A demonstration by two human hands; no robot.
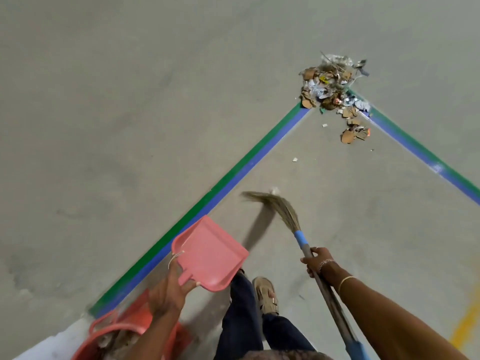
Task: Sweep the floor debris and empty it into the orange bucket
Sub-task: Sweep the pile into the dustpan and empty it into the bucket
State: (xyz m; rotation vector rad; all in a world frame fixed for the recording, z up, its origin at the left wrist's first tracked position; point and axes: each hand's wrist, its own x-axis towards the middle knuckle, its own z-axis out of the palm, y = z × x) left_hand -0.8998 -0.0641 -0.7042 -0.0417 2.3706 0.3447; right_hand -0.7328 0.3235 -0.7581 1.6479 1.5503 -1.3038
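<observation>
My left hand (167, 294) grips the short handle of a pink dustpan (209, 252), held tilted above the floor near the green and blue tape line. My right hand (318, 262) grips the grey shaft of a grass broom (281, 209); its bristles curve left and brush the floor. A pile of debris (331, 89), cardboard scraps, paper and foil, lies far ahead at the tape corner, with more scraps (354, 133) trailing below it. The orange bucket (122, 331) stands at the lower left, under my left forearm, with some litter inside.
Green and blue tape lines (233, 178) form a corner on the grey concrete floor. Small white bits (295, 159) lie between broom and pile. My foot in a sandal (266, 294) stands between the dustpan and broom. A yellow floor mark (467, 326) shows at the right edge.
</observation>
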